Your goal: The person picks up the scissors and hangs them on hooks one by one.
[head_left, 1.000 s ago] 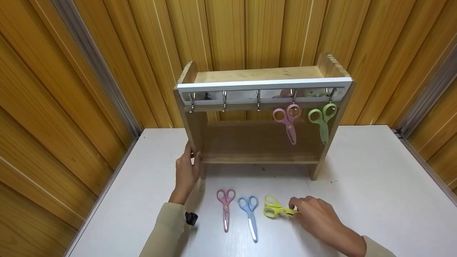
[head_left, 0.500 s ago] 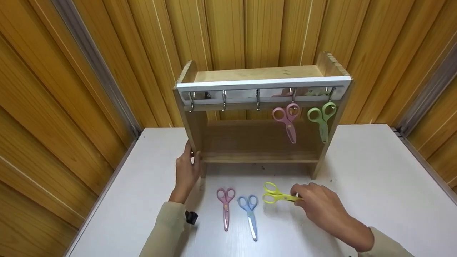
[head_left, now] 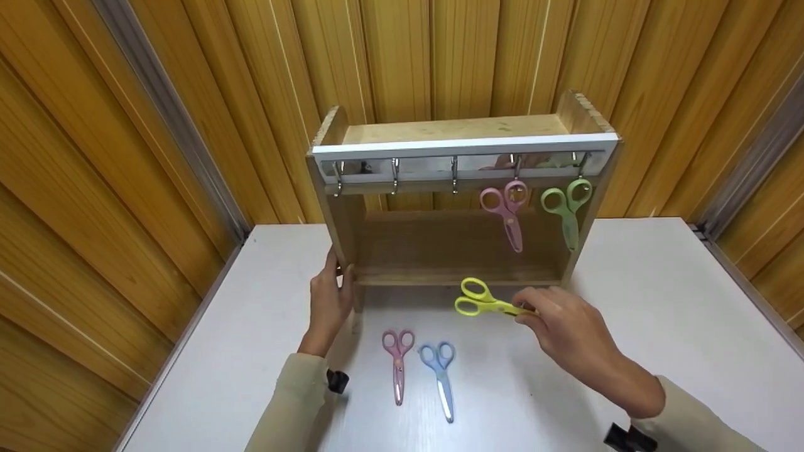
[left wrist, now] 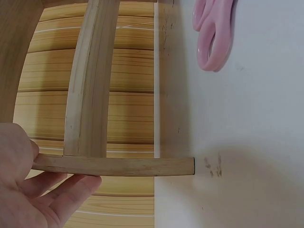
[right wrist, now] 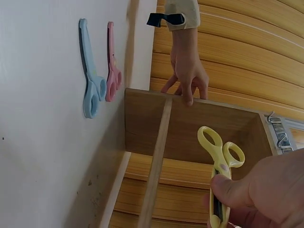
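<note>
The right hand (head_left: 568, 323) pinches the yellow scissors (head_left: 496, 306) at the blade end, its thumb and fingers pressed together on them. From this grip the handles (head_left: 482, 304) point to the person's left; the long axis lies nearly sideways, above the white table (head_left: 515, 402) and lower than the 3 bare hooks (head_left: 455, 176). The left hand (head_left: 330, 301) is farther from these scissors, gripping the side panel (head_left: 347, 232) of the wooden rack (head_left: 408, 278).
</note>
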A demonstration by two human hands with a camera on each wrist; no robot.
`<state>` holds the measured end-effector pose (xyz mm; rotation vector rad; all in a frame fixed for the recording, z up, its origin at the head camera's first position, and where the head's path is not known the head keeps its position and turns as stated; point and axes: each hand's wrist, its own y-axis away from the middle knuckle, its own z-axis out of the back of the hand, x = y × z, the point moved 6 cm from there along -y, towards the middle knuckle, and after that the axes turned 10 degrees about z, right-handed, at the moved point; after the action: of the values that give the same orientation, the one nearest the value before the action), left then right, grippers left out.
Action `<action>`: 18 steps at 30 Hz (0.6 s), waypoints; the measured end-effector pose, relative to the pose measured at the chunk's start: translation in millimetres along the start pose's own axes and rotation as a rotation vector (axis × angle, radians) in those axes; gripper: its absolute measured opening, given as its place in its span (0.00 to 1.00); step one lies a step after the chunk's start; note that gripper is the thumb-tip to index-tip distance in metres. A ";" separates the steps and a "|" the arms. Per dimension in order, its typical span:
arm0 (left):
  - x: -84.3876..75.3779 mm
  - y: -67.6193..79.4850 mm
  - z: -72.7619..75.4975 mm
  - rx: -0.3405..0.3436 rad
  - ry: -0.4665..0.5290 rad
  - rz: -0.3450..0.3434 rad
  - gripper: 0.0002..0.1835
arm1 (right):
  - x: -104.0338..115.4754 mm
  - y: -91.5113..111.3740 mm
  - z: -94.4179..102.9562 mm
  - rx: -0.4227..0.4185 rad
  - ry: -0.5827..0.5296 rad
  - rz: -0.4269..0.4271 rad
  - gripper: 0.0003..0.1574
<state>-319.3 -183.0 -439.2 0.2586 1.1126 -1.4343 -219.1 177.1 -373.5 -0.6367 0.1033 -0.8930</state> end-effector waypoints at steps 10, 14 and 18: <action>1.1 0.8 -0.3 0.001 -0.005 0.003 0.29 | 9.8 -23.8 21.9 -0.207 -0.048 0.103 0.19; 1.3 0.8 -0.2 -0.014 -0.009 -0.016 0.28 | 11.7 -32.1 26.2 -0.244 -0.079 0.117 0.19; 1.2 0.9 -0.1 -0.014 -0.007 -0.020 0.28 | 12.9 -38.9 27.6 -0.259 -0.099 0.109 0.18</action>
<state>-318.9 -183.5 -440.5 0.2323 1.1219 -1.4434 -228.4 162.6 -327.1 -0.9071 0.1647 -0.7474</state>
